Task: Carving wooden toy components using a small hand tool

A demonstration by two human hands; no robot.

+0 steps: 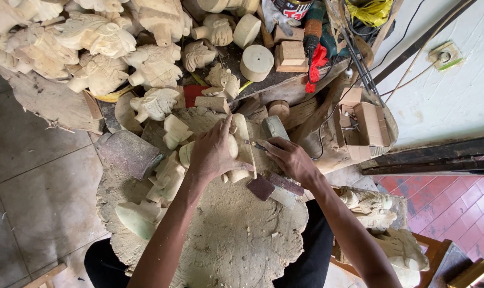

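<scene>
My left hand (212,152) presses down on a pale wooden carving (242,146) that lies on a dusty tree-stump work block (236,234). My right hand (290,159) grips a small carving tool (255,144), whose tip touches the carving's right side. Both forearms reach in from the bottom of the view. Pieces of dark red sandpaper (262,188) lie on the block just below my right hand.
Several unfinished pale wooden figures (98,53) are piled at the top left. Round wood blanks (256,62), a power tool with a red part (315,58) and cables sit at the top. A small cardboard box (367,124) stands at right. Carved pieces (170,173) lie left of the block.
</scene>
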